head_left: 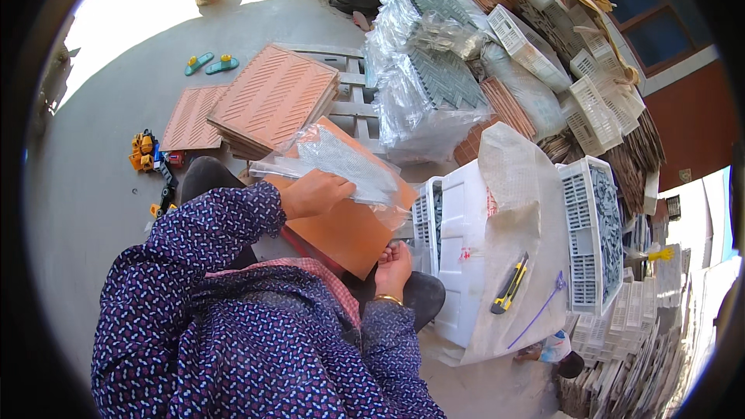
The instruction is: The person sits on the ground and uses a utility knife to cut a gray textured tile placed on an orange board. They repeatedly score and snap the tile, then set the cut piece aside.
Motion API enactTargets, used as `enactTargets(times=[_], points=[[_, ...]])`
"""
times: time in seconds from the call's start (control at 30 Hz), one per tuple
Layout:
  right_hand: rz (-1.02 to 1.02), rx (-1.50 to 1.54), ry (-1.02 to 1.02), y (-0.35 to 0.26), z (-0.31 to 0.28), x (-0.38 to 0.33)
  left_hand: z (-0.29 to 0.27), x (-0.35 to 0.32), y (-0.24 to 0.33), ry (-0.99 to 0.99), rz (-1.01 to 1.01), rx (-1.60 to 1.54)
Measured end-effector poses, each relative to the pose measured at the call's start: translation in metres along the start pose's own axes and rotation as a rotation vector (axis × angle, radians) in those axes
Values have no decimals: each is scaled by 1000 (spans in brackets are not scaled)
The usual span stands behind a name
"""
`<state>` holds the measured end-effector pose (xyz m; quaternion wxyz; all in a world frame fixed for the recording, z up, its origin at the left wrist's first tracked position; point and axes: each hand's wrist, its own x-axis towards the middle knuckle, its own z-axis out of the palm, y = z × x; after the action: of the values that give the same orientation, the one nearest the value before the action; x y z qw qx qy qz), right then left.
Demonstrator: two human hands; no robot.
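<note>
An orange board (pixel 335 239) lies across my lap, with clear plastic film and a silvery-grey mesh-like sheet (pixel 349 161) over its far part. My left hand (pixel 317 194) rests on the film, its fingers closed on the plastic. At the board's near right corner is my right hand (pixel 393 268), palm up with curled fingers; whatever it pinches, if anything, is too small to make out. A yellow-and-black utility knife (pixel 510 285) lies to the right on a whitish woven sheet (pixel 508 221), beside a purple cord (pixel 539 309).
Pinkish grooved panels (pixel 273 93) are stacked ahead. Plastic-wrapped grey-green tile sheets (pixel 444 77) stand beyond, right of them. A white crate (pixel 583 237) holds small grey pieces. Slippers (pixel 211 64) and toy vehicles (pixel 145 151) lie on the floor at left. A small child-like figure is partly visible lower right.
</note>
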<state>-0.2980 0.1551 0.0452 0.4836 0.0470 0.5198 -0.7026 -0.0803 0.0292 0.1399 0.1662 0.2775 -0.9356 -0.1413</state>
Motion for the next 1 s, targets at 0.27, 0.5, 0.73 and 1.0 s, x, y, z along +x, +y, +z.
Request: enactTargets(times=[0.27,0.5,0.73,1.0], points=[[111,-345,-437,48,29,30,-149,76,15,336,134,-21],[-359,-16,-840,-11,89,50,-234,74,66,530,77,-63],[-356,-92,-834,-41,127,18,-233,73,40,512,-136,-263],[-458,-574,-515,-46,95,52,-109,73,-52,655,-458,-482]])
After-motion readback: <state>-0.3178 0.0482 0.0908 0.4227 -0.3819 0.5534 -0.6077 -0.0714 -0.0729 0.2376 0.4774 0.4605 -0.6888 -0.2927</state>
